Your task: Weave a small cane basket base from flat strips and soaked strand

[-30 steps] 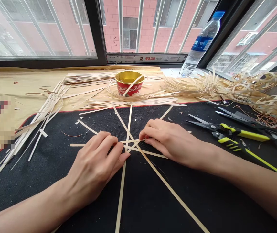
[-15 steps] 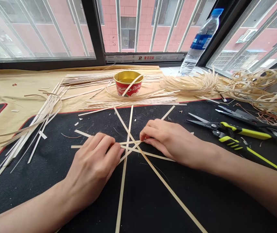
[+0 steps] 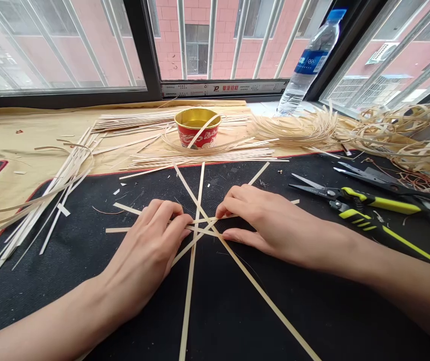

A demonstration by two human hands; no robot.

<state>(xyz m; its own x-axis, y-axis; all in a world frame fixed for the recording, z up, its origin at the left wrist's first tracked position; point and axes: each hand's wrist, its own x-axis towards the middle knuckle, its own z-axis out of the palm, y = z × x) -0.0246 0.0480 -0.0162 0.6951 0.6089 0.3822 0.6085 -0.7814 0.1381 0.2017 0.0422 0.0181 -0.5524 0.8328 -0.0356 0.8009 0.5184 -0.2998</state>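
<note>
Several pale, flat bamboo strips (image 3: 189, 301) cross one another in a star on the black mat. The crossing lies between my two hands. At its left side, my left hand (image 3: 149, 250) has its thumb and bent fingers closed on strips whose ends stick out past the knuckles. My right hand (image 3: 252, 215) is at the right side of the crossing, thumb and forefinger apart. Its forefinger touches the upper strip and its thumb tip rests by the lower one. The palm hides parts of the strips.
Shears with yellow-green handles (image 3: 384, 203) and other dark tools lie at the right. Behind the mat (image 3: 275, 301) stand a red bowl (image 3: 198, 136) and a tilted water bottle (image 3: 308, 62). Loose strips (image 3: 56, 193) lie at the left, and coiled strips (image 3: 297, 128) at the back right.
My right thumb has moved down and away from the forefinger, parting the earlier pinch. My left hand has shifted slightly up, and the strips at the crossing have moved slightly.
</note>
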